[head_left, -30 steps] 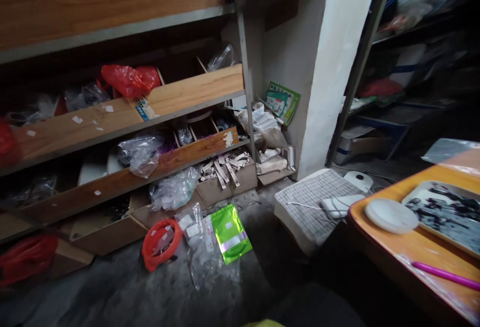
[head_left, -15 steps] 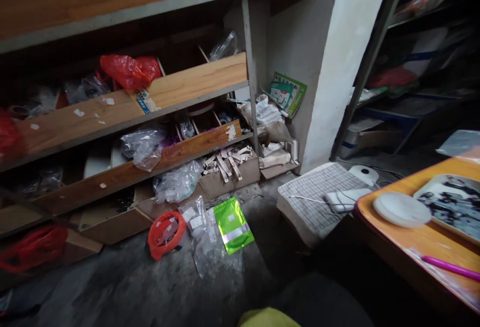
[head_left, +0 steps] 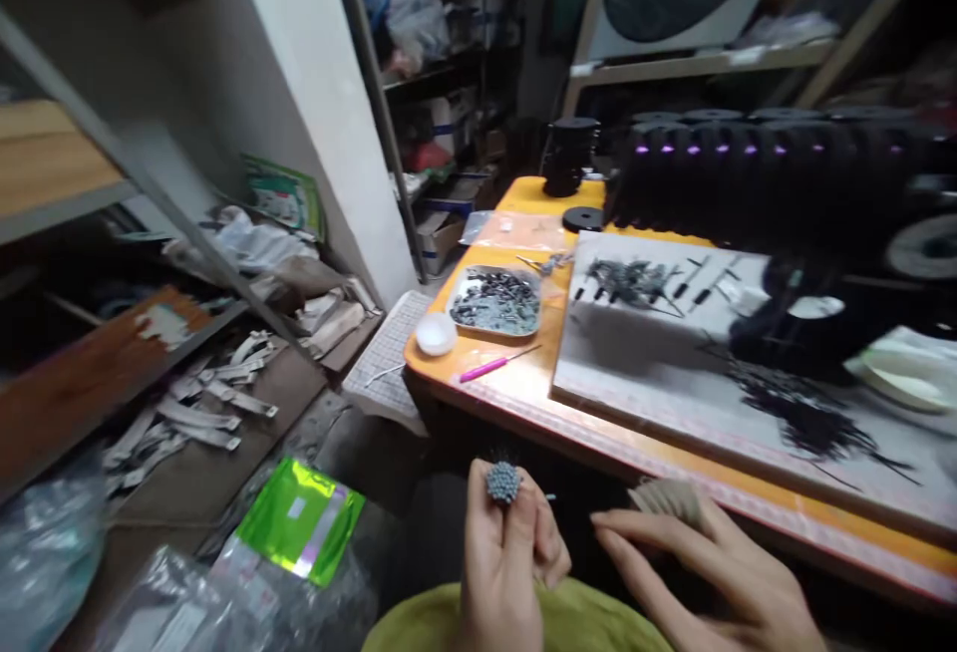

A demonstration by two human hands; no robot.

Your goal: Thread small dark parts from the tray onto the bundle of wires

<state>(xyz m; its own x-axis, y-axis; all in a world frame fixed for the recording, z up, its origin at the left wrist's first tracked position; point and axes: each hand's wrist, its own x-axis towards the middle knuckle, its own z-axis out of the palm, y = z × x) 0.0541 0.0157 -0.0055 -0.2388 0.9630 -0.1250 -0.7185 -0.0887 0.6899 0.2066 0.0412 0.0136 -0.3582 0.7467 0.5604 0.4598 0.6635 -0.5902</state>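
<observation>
Held bundle point(head_left: 503, 483) of blue-grey, bead-like tips in L hand point(head_left: 502, 552), fingers curled snugly round it, tips facing cam. Had it low, just in front of orange table point(head_left: 523, 373), above olive-green cloth point(head_left: 598, 617). Had R hand point(head_left: 725, 572) apart from bundle, thumb + index narrow, nearly meeting; couldn't tell re anything pinched betw. them. Noted grey-beige wrap point(head_left: 665, 500) on R fingers. Saw thin blue-grey bit point(head_left: 551, 497) just beside L fingers; couldn't tell if attached. On table, saw tray point(head_left: 493, 334) of dark & blue-grey bits, nr pink-handled tool point(head_left: 482, 370).

Judged bundle v. light, prob. stiffish lengthwise, but apt to splay or slip apart on slackening of grip. Guessed tips smooth, poss. slippery, maybe fragile under hard squeeze. Looked best to hold just below tips, w/ even, gentle pressure all round; for singles, to pinch lightly betw. thumb + index.
</observation>
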